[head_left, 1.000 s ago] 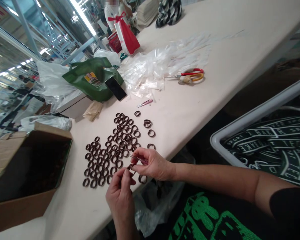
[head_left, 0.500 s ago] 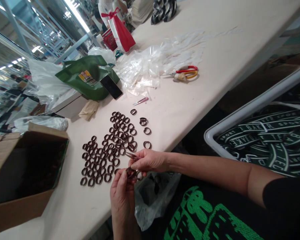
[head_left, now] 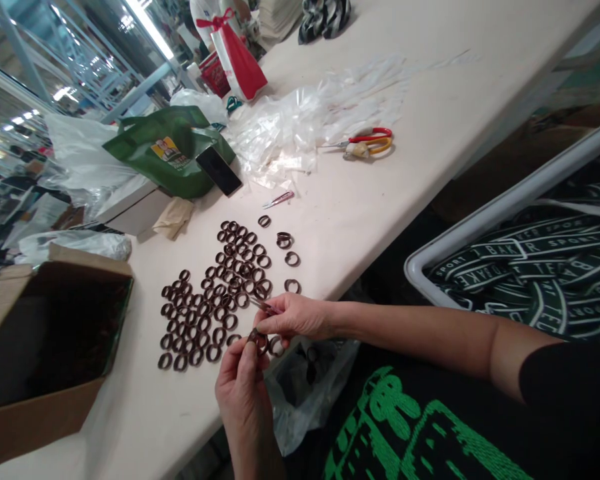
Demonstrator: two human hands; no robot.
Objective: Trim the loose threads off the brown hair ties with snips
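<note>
Between the fingertips of my left hand is a small dark brown ring, held over the table's near edge. My right hand is closed on a pair of thread snips, their tips pointing left toward the rings. Its thumb and fingers also touch the held ring. Another ring hangs just under the right fingers; whether it is gripped I cannot tell. Many similar rings lie spread on the pale table beyond my hands. Below them, a clear plastic bag hangs at the edge, with dark pieces inside.
An open cardboard box stands at the left. Farther back are a green bag, a phone, clear plastic bags, red-and-yellow-handled scissors and small pink snips. A white-rimmed bin of lettered straps is at the right.
Both hands stay together at the table edge. The held ring has turned, and its opening shows more clearly between the fingers. The whole view has shifted slightly.
</note>
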